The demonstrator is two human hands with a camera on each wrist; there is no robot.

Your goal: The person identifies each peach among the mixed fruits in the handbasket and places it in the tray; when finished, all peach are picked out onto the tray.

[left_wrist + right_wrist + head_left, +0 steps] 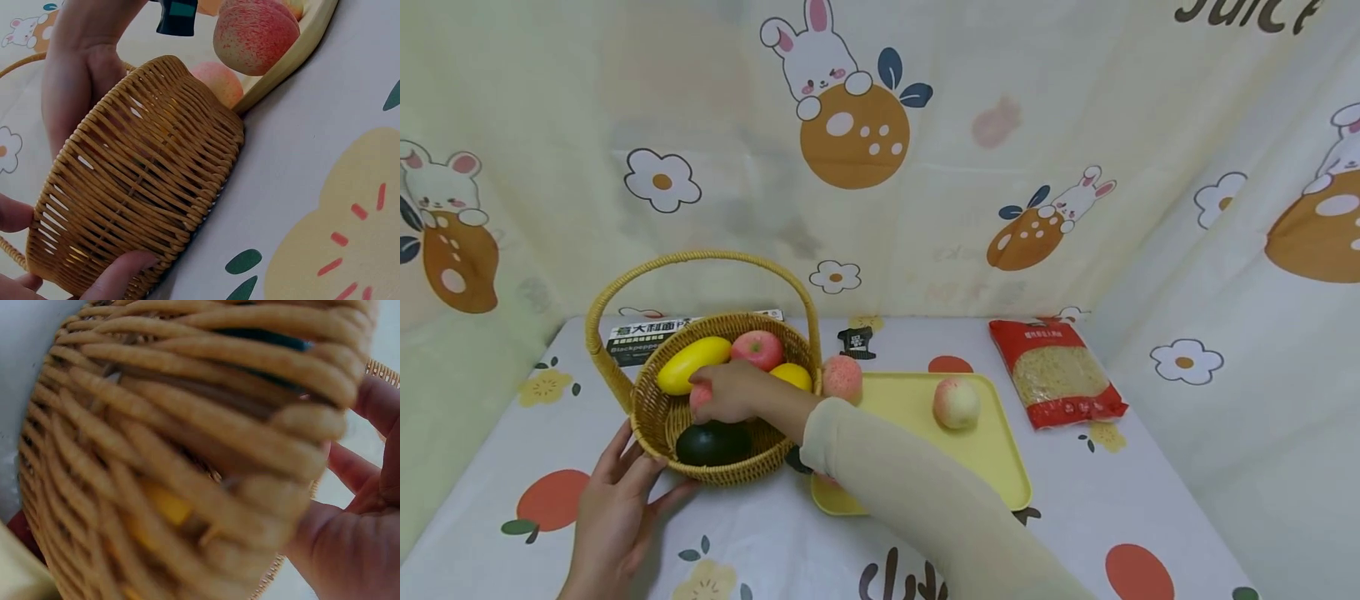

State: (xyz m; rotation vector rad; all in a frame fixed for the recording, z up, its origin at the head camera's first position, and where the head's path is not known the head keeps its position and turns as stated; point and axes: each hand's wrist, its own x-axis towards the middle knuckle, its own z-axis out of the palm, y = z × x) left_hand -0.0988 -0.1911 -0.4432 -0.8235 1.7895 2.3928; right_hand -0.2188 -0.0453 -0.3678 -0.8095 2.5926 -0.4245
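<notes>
A woven basket [730, 475] with an arched handle holds a yellow mango-like fruit [692, 367], a pink apple [757, 350], a yellow-orange fruit [793, 377] and a dark green avocado-like fruit [713, 443]. My right hand [733, 390] reaches in over the rim and grips a pink peach [702, 398], which its fingers partly cover. At the basket's near left side, my left hand [617, 508] holds the wall; in the left wrist view its thumb [122, 275] presses on the outer weave. Wicker fills most of the right wrist view, blocking the peach.
Right of the basket lies a yellow tray [917, 450] with a peach [957, 403] on it. Another peach [842, 379] sits by its left edge, and my sleeve covers part of the tray. A red noodle bag [1060, 372] lies far right; a black-and-white box [628, 342] is behind the basket.
</notes>
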